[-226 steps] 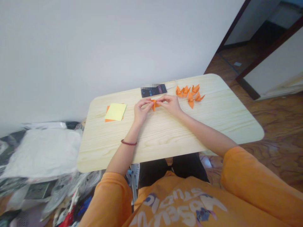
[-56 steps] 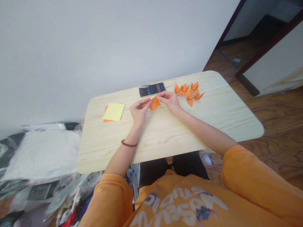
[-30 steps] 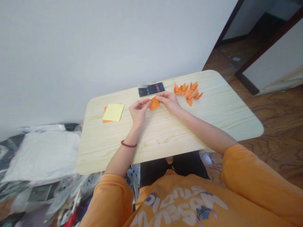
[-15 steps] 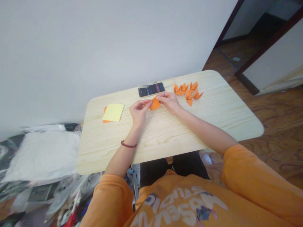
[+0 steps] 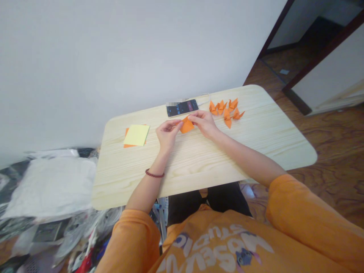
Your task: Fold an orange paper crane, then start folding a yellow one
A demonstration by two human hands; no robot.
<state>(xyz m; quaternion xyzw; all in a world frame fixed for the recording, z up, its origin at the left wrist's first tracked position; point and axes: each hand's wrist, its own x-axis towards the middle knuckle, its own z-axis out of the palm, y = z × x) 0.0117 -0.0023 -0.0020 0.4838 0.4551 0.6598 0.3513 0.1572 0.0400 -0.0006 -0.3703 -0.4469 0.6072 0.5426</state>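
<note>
Two hands hold a small orange paper above the table.

The left hand [image 5: 167, 133] and the right hand [image 5: 204, 123] are both grasping the folded orange paper [image 5: 187, 124] with the fingertips, one from each side, and it sits between them, just in front of the phone [image 5: 182, 108]. The hands are not clenched. The paper is over the wooden table [image 5: 199, 167], but I cannot tell if it touches the surface. To the right lie several small paper cranes [image 5: 227, 118], near the right hand. To the left is a yellow note pad [image 5: 136, 135] on orange paper sheets [image 5: 125, 141]. A dark red bracelet [image 5: 154, 174] is on the left wrist.
</note>
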